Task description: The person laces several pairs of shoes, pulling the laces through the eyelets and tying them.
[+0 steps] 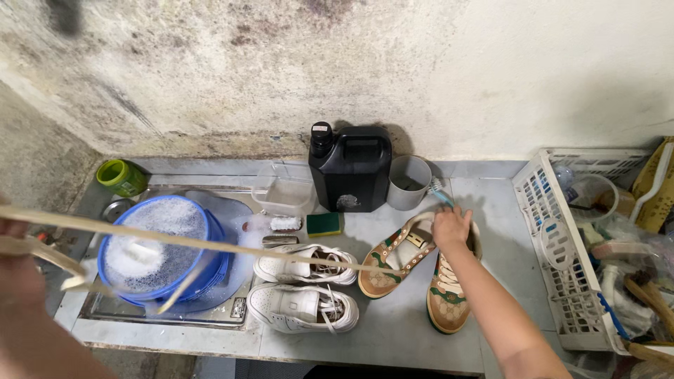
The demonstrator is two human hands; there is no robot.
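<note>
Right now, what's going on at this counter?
A person stands at a grey counter with shoes laid out. The right hand holds a small brush with a light-blue handle over a tan patterned sneaker; its mate lies beside it. The left hand, blurred at the frame's edge, holds up long cream shoelaces. Two white sneakers sit next to a blue basin of suds.

A grey tiled counter point(407, 330) carries a sunken steel sink point(168, 312), a black jug point(352, 168), a grey cup point(407, 184), a sponge point(324, 224), white sneakers point(305, 288), patterned sneakers point(414, 270), a white basket point(562, 281), and what looks like a green jar point(121, 177).
</note>
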